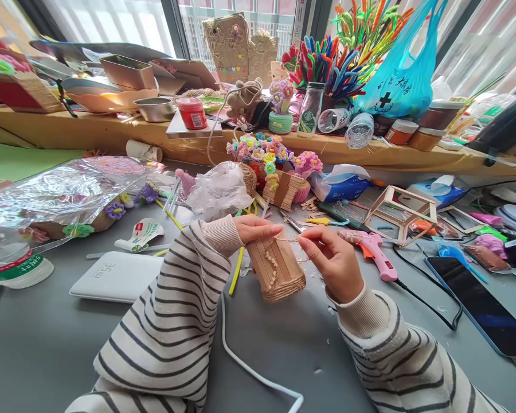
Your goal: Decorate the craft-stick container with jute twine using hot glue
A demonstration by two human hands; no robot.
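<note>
In the middle of the head view, a small brown box of craft sticks [258, 261] is tilted, with twine wound round its near end. A wavy line of braided twine [273, 269] runs down its side. My left hand [258, 228] is closed on the far end of the box, fingers along its top edge. To the right, my right hand [333, 261] pinches a thin strand of twine [290, 240] that stretches across to the box. A pink hot glue gun [376, 252] lies just beyond my right hand. Scissors [293, 222] lie behind the box.
A white power bank [116, 276] lies at left, with a white cable [253, 367] in front. At right are a black phone [481, 304] and a wooden stick frame [402, 212]. Craft flowers [266, 152] and a tissue pack [341, 182] stand behind. A crowded shelf [184, 143] spans the back.
</note>
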